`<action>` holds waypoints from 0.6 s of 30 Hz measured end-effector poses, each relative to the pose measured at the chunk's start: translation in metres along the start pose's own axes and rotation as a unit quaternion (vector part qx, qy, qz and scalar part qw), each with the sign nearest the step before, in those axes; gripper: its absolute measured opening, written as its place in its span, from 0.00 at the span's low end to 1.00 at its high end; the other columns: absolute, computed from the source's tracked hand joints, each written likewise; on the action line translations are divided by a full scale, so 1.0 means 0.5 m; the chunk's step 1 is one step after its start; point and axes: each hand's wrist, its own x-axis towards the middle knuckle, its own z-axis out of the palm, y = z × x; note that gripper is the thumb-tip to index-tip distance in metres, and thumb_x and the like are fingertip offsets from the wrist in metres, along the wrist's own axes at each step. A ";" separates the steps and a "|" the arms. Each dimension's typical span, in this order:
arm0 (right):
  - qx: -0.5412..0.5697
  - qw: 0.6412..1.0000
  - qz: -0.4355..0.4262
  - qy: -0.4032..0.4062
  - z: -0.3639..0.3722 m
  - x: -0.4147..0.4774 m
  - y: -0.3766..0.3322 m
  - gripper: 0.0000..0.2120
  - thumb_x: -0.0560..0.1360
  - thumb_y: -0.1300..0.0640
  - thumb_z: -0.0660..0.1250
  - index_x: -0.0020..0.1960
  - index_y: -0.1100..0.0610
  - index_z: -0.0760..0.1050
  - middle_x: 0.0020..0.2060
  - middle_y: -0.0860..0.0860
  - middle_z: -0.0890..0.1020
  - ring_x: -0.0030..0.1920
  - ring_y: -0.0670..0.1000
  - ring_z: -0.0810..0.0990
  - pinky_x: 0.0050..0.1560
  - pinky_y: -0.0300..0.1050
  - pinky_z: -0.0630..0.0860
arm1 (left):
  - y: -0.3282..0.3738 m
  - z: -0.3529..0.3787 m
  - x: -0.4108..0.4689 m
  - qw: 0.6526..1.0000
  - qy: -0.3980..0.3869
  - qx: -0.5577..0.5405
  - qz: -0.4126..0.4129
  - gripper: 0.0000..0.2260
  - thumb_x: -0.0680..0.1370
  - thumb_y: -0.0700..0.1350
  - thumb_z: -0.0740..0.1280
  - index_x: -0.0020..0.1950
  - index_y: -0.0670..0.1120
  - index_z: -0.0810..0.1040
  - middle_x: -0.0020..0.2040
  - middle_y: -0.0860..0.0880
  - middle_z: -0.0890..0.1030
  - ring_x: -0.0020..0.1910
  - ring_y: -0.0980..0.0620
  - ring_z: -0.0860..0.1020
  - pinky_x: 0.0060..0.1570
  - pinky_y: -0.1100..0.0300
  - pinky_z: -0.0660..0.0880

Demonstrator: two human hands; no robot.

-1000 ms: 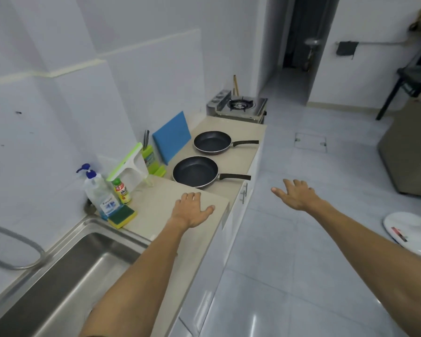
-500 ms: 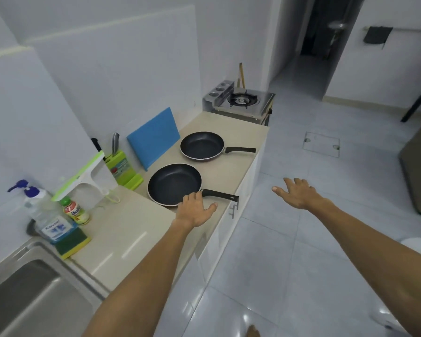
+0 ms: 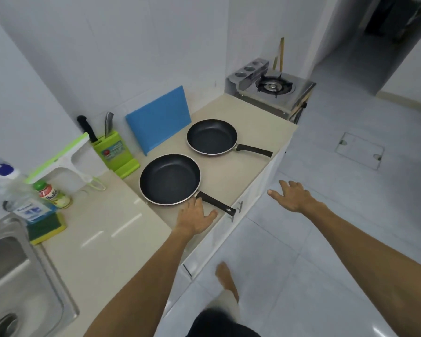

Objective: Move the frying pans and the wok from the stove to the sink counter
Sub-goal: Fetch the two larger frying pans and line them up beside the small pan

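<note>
L hand (image 3: 195,217) grip spread, palm down just by near pan (image 3: 170,179) handle on bench (image 3: 102,242). R hand (image 3: 292,196) grip spread over floor. Far pan (image 3: 212,136) beyond.

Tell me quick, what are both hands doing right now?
Left hand: open, empty, right beside the near frying pan's handle.
Right hand: open, empty, over the floor.

Beige counter (image 3: 229,176) bearing two frying pans, near (image 3: 170,179) and far (image 3: 212,136), a green knife block (image 3: 114,152) and a sponge (image 3: 48,228).
</note>
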 end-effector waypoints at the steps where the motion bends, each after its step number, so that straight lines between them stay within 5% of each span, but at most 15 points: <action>1: -0.007 1.000 -0.004 -0.003 -0.003 0.029 0.001 0.42 0.79 0.28 0.47 0.83 0.54 0.49 0.82 0.61 0.54 0.81 0.63 0.53 0.77 0.65 0.54 | 0.003 0.009 0.016 1.000 0.000 -0.008 -0.010 0.39 0.78 0.66 0.57 0.80 0.42 0.56 0.80 0.43 0.60 0.79 0.44 0.58 0.75 0.46 0.57; 9: -0.042 0.997 -0.050 -0.040 -0.044 0.259 -0.020 0.38 0.81 0.33 0.52 0.82 0.56 0.52 0.81 0.62 0.58 0.80 0.64 0.56 0.75 0.64 0.58 | 0.035 0.062 0.135 0.974 -0.022 -0.175 -0.142 0.40 0.77 0.65 0.62 0.81 0.42 0.55 0.77 0.40 0.65 0.75 0.39 0.64 0.71 0.44 0.64; 18: -0.067 0.992 -0.090 -0.048 -0.032 0.450 -0.030 0.36 0.82 0.41 0.59 0.81 0.61 0.55 0.78 0.65 0.63 0.77 0.65 0.62 0.72 0.62 0.63 | 0.046 0.151 0.221 0.868 -0.028 -0.396 -0.298 0.42 0.77 0.60 0.67 0.80 0.40 0.51 0.77 0.38 0.66 0.74 0.38 0.68 0.70 0.48 0.67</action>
